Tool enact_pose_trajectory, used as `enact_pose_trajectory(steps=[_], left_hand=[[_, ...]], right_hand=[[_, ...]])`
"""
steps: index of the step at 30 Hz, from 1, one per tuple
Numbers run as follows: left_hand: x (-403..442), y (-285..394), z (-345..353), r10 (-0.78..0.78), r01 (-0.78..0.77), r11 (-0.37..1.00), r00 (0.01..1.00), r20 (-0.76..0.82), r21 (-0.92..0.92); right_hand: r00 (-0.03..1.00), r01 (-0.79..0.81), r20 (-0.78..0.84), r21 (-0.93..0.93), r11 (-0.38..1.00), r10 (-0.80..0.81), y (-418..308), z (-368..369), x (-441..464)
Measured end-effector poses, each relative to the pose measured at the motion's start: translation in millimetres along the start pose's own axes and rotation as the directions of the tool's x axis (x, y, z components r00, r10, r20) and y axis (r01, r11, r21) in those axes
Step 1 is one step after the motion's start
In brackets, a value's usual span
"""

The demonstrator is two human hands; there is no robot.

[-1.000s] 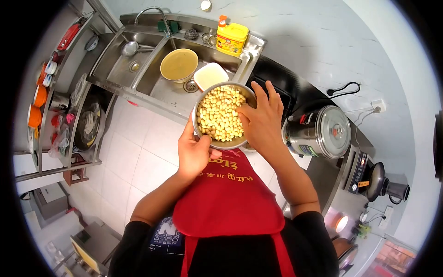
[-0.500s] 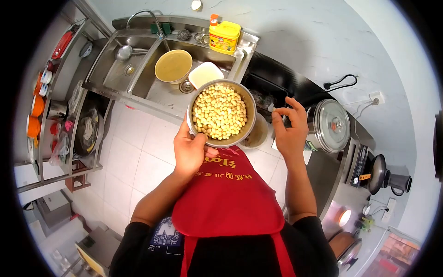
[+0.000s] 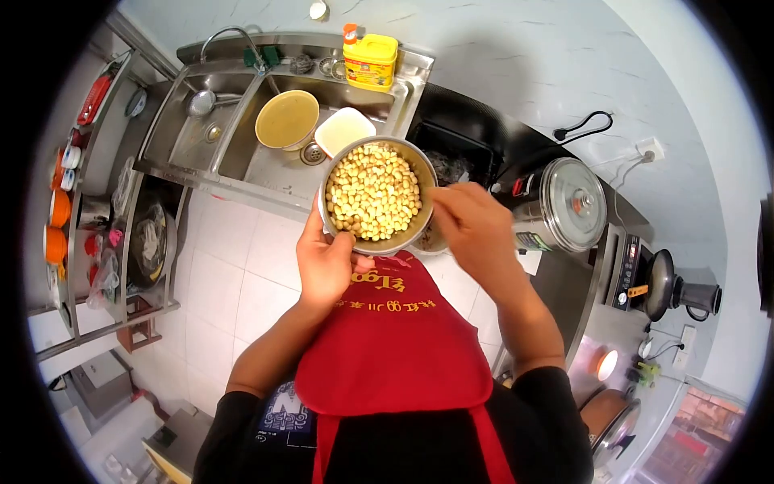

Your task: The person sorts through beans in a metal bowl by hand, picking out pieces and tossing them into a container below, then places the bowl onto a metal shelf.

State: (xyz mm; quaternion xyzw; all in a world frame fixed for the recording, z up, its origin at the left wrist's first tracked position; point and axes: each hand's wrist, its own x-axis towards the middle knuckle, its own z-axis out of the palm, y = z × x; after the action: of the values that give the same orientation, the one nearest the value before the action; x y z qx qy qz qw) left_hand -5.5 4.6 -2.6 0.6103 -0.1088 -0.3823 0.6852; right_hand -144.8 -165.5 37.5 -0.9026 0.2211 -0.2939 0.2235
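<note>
A round metal bowl (image 3: 429, 192) is held up in front of my red apron. It is filled with pale yellow beans (image 3: 377, 192) that look like soybeans, some of them browner near the lower left. My left hand (image 3: 324, 262) grips the bowl from the lower left, thumb at the rim and the other fingers partly hidden beneath. At the opposite side, my right hand (image 3: 477, 230) has its fingers drawn together by the bowl's right rim. Whatever those fingertips pinch, if anything, is hidden, and I cannot tell whether they touch the rim.
Beyond the bowl is a steel double sink (image 3: 234, 181) holding a tan basin (image 3: 288, 119) and a white square container (image 3: 345, 129). A yellow jug (image 3: 372, 63) stands behind it. To the right are a lidded steel pot (image 3: 574, 206) and an induction cooker (image 3: 627, 274); shelves (image 3: 121, 242) line the left.
My right hand has moved left to the bowl's rim, and its raised fingers have curled in. My left hand still holds the bowl. The view has shifted slightly.
</note>
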Motion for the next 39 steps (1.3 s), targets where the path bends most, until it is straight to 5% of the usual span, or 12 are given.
enact_pose_trajectory(steps=[1,8,21,27,29,30,31,32,36,39], left_hand=[[0.3,-1.1,-1.5,0.003,-0.003,1.0,1.0,0.007,0.006],[0.7,-5.2,-0.7,0.018,-0.017,1.0,0.999,0.041,-0.017],[6.4,-9.3,-7.4,-0.015,0.015,1.0,0.998,0.064,-0.003],[3.7,-3.8,-3.2,-0.015,0.015,1.0,1.0,0.016,-0.023],[4.2,-0.6,-2.5,-0.014,0.014,1.0,1.0,0.007,-0.025],[3.8,0.1,-2.3,-0.013,0.013,1.0,1.0,-0.002,-0.026],[3.3,0.7,-2.6,-0.015,0.015,1.0,1.0,0.003,-0.024],[2.9,0.8,-3.2,-0.017,0.017,0.999,1.0,-0.003,-0.032],[6.4,-3.5,-7.8,-0.033,0.034,0.999,0.999,0.024,-0.022],[6.8,-1.6,-6.3,-0.031,0.031,0.999,0.999,0.029,-0.027]], right_hand=[[0.984,0.17,0.07,-0.038,0.985,-0.167,-5.7,8.1,6.2],[0.855,0.345,0.51,-0.417,0.841,-0.098,-5.4,49.6,41.7],[0.828,0.245,0.558,-0.457,0.855,0.061,-7.1,64.7,45.7],[0.909,0.137,0.413,-0.437,0.889,0.063,-11.2,46.0,39.8],[0.963,-0.038,0.267,-0.011,0.999,0.04,-5.0,29.3,40.2],[0.963,-0.041,0.267,-0.012,0.999,0.042,0.4,23.0,38.6],[0.907,-0.326,0.354,0.242,0.914,0.229,6.3,16.7,37.5],[0.8,-0.577,0.477,0.441,0.688,0.364,11.5,11.0,35.3],[0.81,-0.583,0.455,0.69,0.428,0.37,29.2,-7.8,19.5],[0.811,-0.567,0.408,0.723,0.395,0.419,49.3,-14.8,5.8]])
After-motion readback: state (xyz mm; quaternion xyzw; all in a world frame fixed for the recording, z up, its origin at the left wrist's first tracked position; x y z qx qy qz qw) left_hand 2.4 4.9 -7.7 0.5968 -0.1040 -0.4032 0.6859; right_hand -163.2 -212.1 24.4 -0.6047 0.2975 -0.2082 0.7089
